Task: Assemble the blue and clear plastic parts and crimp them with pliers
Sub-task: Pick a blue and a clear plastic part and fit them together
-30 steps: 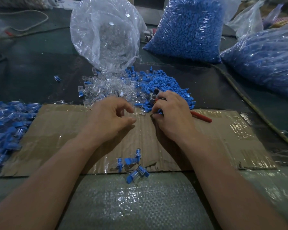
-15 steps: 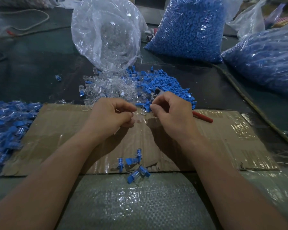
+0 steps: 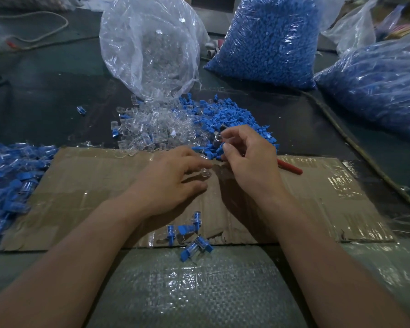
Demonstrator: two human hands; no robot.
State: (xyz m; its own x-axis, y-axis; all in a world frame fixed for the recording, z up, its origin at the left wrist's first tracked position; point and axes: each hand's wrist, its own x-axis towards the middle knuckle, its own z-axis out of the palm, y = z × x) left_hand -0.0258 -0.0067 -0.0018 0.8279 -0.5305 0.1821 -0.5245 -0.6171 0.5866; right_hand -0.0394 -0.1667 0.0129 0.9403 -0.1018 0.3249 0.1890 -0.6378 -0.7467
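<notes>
We can read no text, label, brand or number anywhere in this view. The cardboard (image 3: 81, 185) shows us only bare brown under shiny tape. The striped red thing (image 3: 405, 29) at the far right edge is too blurred for us to tell whether it bears print.

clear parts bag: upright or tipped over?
Tipped. The clear bag lies on its side, mouth toward the cardboard, and clear parts have spilled out in front of it.
</notes>
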